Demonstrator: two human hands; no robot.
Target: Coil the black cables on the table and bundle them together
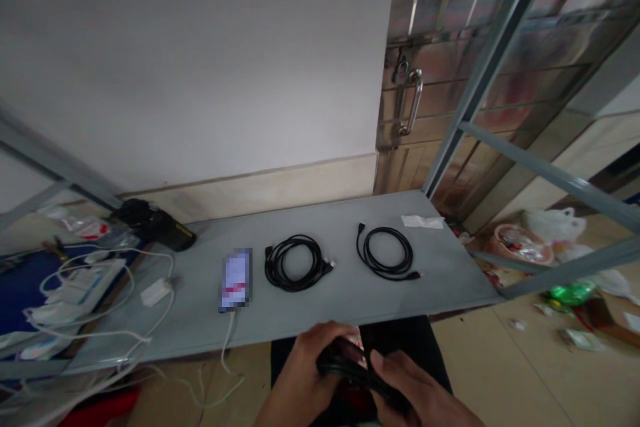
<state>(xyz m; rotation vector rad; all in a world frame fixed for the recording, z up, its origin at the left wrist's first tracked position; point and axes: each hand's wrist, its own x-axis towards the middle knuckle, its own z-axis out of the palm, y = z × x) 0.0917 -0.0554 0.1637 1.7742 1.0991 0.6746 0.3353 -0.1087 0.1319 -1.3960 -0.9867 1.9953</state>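
Below the table's front edge, over my lap, my left hand [313, 363] is closed round one side of a bundled black cable [345, 368]. My right hand [410, 383] grips the other side of the same bundle. The cable's ends cannot be made out. On the grey table [200, 330] lie two more black cables: a thick coil [295, 287] in the middle and a looser coil [389, 273] to its right, both with their plugs showing. Left of them a phone [235, 280] with a lit screen lies flat, a white charging cord [227, 347] running from its lower end.
A dark bottle [160, 227] lies on its side at the table's back left. White cords and a power strip [75, 297] crowd the left end. A white paper strip [423, 221] lies at the back right. Grey metal posts [480, 100] rise beside the table; a bin [523, 247] stands right.
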